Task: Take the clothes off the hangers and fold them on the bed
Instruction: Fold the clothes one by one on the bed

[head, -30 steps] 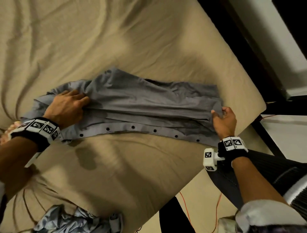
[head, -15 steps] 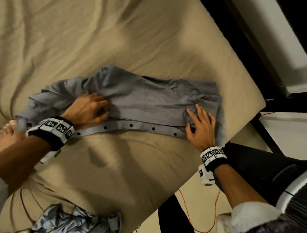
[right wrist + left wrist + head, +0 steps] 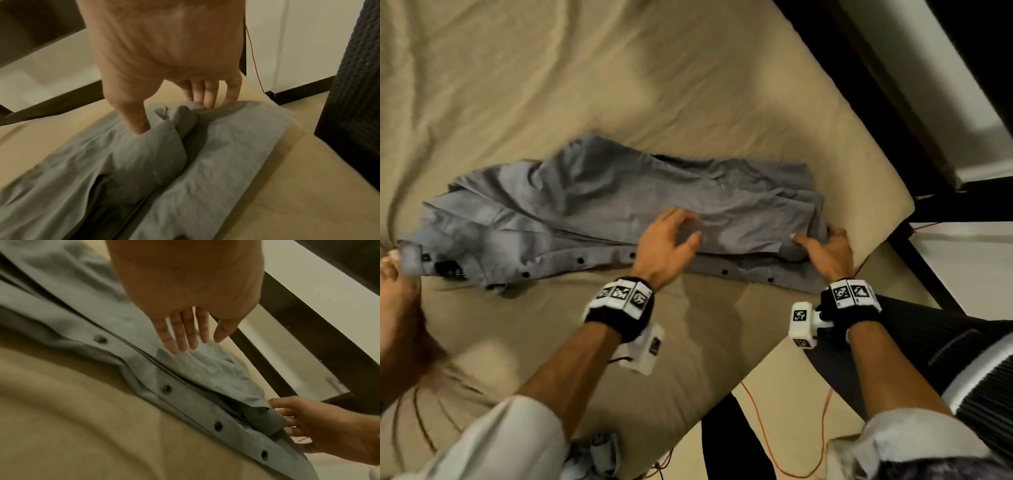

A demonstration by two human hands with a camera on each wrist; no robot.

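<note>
My left hand [image 3: 666, 245] is now hovering loose and empty over the middle of the grey shirt [image 3: 599, 205], having slid along from the collar end, while my right hand [image 3: 825, 250] is pinching the hem end near the corner of the bed [image 3: 722, 85]. I'm judging a crosswise fold is coming. No containers are showing.

No legible text anywhere.

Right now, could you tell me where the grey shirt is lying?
In the head view the grey shirt lies across the bed near its right corner, with the right hand at its right end.
</note>
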